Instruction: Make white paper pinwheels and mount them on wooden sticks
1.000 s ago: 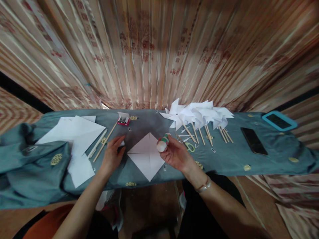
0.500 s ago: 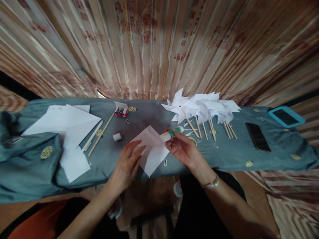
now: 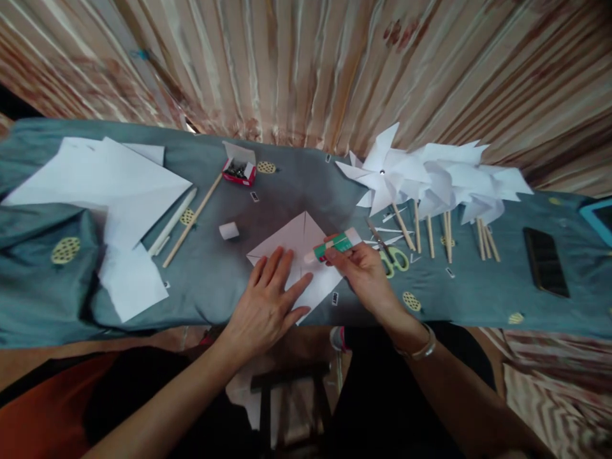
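Note:
A creased white paper square (image 3: 306, 239) lies on the cloth-covered table, turned like a diamond, with slits running in from its corners. My left hand (image 3: 268, 303) rests on its lower left part, palm down and fingers spread. In my right hand (image 3: 366, 274) is a green and white glue stick (image 3: 340, 245), its tip down at the middle of the paper. Whether the tip touches the paper I cannot tell. The glue stick's white cap (image 3: 229, 231) sits to the left of the square.
Several white paper pinwheels (image 3: 396, 175) on wooden sticks lie at the back right. Scissors (image 3: 394, 260) and paper strips are near my right hand, a phone (image 3: 546, 261) further right. To the left are paper sheets (image 3: 138, 185), a pen (image 3: 173, 222), a wooden stick (image 3: 194, 220) and a red box (image 3: 240, 171) of small metal pieces.
The glue stick has tilted down from the paper's right edge to its middle. My left hand has flattened and spread on the paper. The view has tipped lower and come closer.

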